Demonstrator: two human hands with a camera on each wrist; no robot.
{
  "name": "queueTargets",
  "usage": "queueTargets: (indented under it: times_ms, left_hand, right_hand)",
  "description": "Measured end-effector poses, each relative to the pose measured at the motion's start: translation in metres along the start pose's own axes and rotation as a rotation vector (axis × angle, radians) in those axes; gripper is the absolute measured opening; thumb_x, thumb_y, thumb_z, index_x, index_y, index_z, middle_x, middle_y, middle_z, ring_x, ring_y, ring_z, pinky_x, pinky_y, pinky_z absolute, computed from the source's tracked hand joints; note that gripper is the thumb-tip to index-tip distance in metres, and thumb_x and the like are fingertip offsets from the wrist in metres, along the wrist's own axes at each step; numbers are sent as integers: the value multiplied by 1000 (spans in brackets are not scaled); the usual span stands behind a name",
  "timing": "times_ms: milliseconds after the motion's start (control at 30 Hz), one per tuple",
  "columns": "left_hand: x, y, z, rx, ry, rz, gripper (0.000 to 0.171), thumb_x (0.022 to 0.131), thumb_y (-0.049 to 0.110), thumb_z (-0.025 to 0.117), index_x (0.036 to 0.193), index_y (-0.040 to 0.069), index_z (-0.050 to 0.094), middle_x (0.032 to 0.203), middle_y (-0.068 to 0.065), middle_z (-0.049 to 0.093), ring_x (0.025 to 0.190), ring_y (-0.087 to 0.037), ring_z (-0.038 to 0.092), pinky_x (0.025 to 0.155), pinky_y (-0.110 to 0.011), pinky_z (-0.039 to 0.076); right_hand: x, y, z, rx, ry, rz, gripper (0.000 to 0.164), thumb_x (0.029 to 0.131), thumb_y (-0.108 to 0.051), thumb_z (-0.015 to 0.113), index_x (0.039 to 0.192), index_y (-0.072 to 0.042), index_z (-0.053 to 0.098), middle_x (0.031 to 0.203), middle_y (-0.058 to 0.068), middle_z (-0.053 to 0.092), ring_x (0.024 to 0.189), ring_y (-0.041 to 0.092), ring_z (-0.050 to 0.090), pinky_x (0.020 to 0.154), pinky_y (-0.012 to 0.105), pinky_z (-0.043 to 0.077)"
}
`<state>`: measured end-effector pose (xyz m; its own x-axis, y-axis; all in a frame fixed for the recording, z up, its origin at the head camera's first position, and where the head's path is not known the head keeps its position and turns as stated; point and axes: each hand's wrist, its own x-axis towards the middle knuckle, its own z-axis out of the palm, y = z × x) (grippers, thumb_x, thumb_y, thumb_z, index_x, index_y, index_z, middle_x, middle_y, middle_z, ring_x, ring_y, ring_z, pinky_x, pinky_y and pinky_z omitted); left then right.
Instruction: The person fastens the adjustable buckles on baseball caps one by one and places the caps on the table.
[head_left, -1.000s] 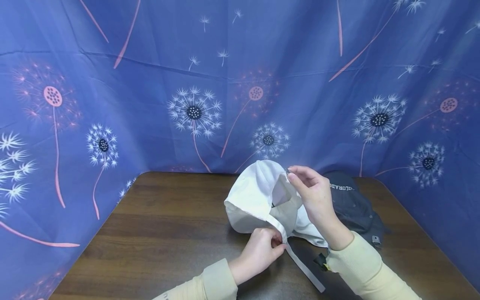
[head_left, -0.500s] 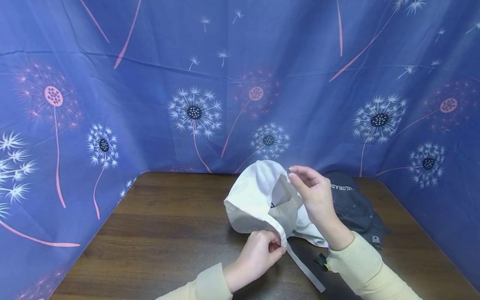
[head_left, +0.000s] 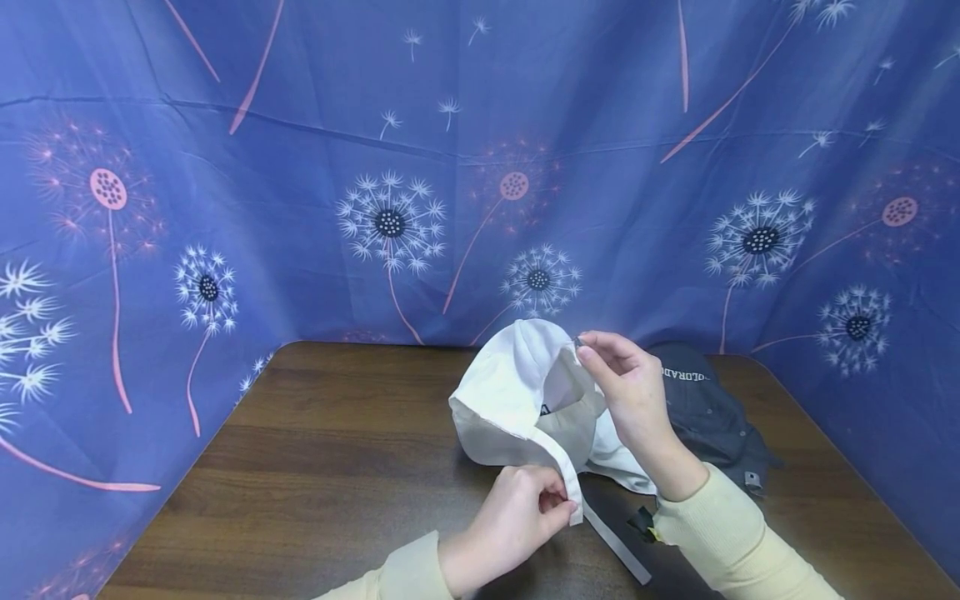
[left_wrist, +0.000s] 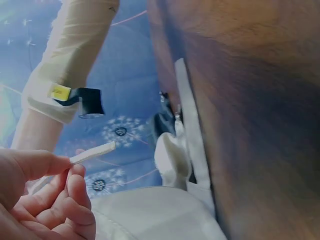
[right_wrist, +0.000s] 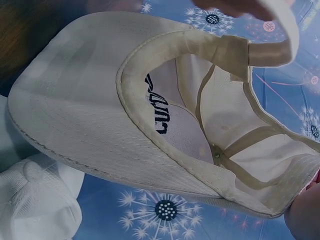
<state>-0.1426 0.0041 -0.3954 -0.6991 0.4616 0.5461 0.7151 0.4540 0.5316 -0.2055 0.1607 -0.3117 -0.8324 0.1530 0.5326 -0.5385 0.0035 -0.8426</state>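
A white baseball cap is tilted up over the table, its inside and brim facing me. My left hand pinches its back strap close to the free end, which pokes out past thumb and finger in the left wrist view. Higher up, my right hand pinches the opposite back edge of the cap, where a small dark metal buckle shows at the fingertips. Dark lettering runs across the inside of the front panel in the right wrist view.
Behind the held cap lies another white cap; a loose pale strap stretches over the wooden table. A dark grey cap with white lettering sits at the right. Blue dandelion-print cloth hangs around the table.
My left hand has slid down along the strap to its end, so the free end now shows beyond the fingers. The right hand stays in place on the cap's edge.
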Motion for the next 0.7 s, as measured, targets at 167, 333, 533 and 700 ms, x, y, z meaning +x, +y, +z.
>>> queueTargets:
  times_ms: [167,333,533,700]
  left_hand:
    - [1,6,-8,-7,25,37,12,75,9,76,71,13,66,62,8,60,58,10,44,57,1,32]
    - [1,11,-14,-44,46,45,11,74,7,76,71,11,66,61,6,60,57,8,44,56,0,33]
    - [3,14,-21,-97,80,42,11,74,5,76,70,10,67,60,5,60,56,8,44,54,-1,35]
    - [5,15,-28,-136,99,30,10,74,5,76,71,9,67,61,3,61,57,7,45,55,-3,37]
  right_hand:
    - [0,1,0,-11,-7,-5,13,84,0,68,96,3,68,88,-5,70,82,7,64,74,18,51]
    - [-1,1,0,-12,-13,-4,14,84,-4,69,97,2,68,89,-5,70,84,8,64,75,18,51]
    - [-1,2,0,-12,-26,-6,14,85,-1,67,98,4,67,89,-5,70,86,7,65,77,18,51]
    - [0,2,-1,-37,-26,-1,15,85,1,66,99,6,66,90,-6,70,87,7,65,77,18,51]
